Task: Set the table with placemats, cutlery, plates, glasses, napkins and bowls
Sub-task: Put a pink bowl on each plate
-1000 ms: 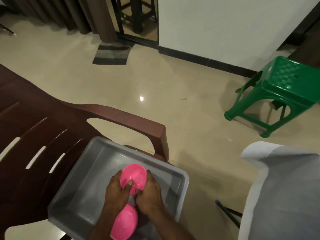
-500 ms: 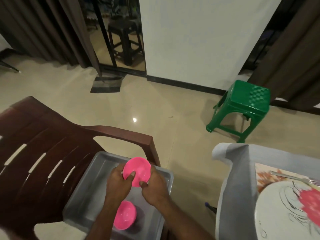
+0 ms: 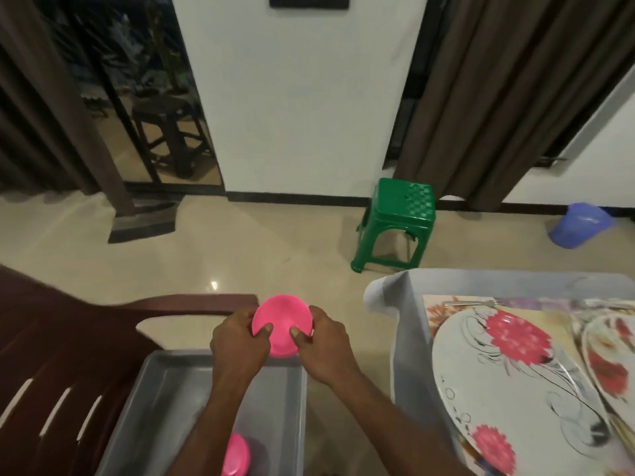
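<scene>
Here, two hands are holding one pink bowl in the air above a grey tub.

The left hand and right hand are each pinching the bowl's rim, thumbs on top. A second pink bowl is lying in the tub, which is sitting on a brown chair. Two flowered plates, one large and one at the edge, and one fork are resting on the table at right.

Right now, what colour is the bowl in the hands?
Bright pink bowl, plain, no pattern, seen in the head view.
</scene>
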